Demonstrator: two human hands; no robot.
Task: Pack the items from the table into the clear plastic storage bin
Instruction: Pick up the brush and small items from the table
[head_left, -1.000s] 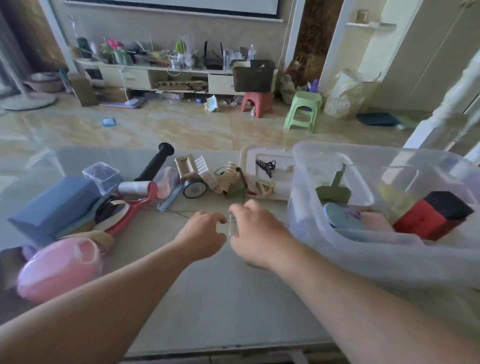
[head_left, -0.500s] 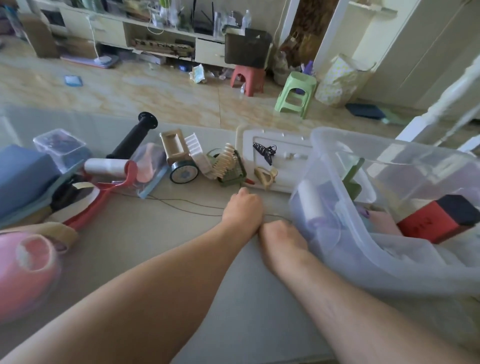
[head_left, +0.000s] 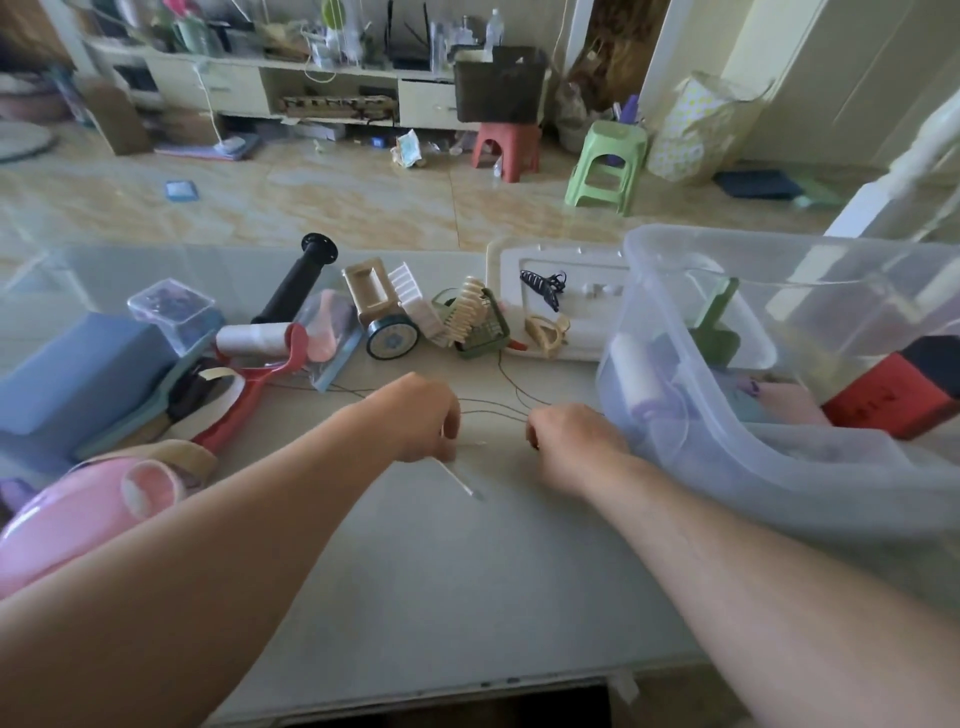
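Left hand (head_left: 421, 418) and right hand (head_left: 569, 441), each grip pinched on thin wire (head_left: 493, 408)

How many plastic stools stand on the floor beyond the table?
2: a red stool below the dark bin by the cabinet, and a green stool just right of it. Others may be hidden.

Pink container (head_left: 72, 519) cut by left edge; both hands' fingertips hidden; bin (head_left: 779, 467) cropped right.
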